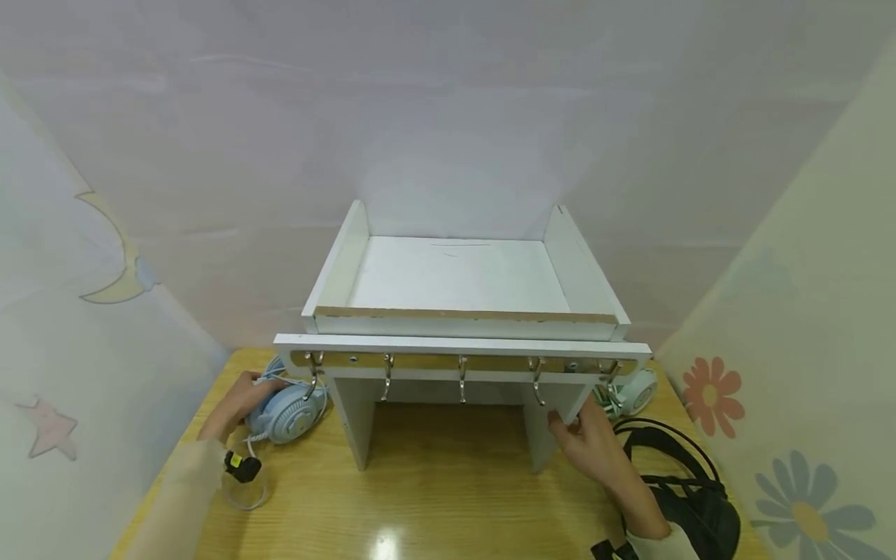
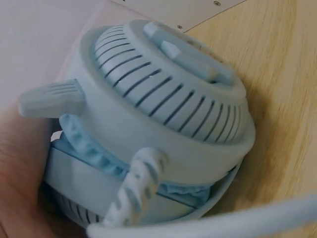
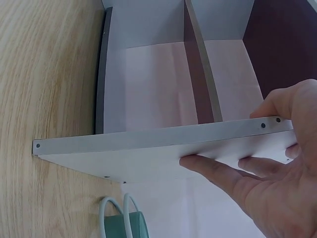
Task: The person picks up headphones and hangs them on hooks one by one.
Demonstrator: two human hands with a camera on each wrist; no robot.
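A white wooden shelf (image 1: 469, 324) with a row of several metal hooks on its front rail stands on the table. To its left, my left hand (image 1: 243, 400) holds a pair of light blue headphones (image 1: 288, 416) by the far side. The left wrist view shows their slotted ear cup (image 2: 163, 89) close up, with a twisted cable end hanging from it. My right hand (image 1: 590, 445) grips the front edge of the shelf's right side panel (image 3: 163, 141). In the right wrist view its thumb is on the inner side and its fingers (image 3: 213, 171) lie along the outer face.
Right of the shelf lies a pale green pair of headphones (image 1: 638, 391). Nearer the front right is a black bag-like item (image 1: 689, 505) with straps. A pale cable (image 1: 246, 505) loops on the wooden table (image 1: 448, 482) by my left wrist. Fabric-covered walls (image 1: 448, 117) surround the table.
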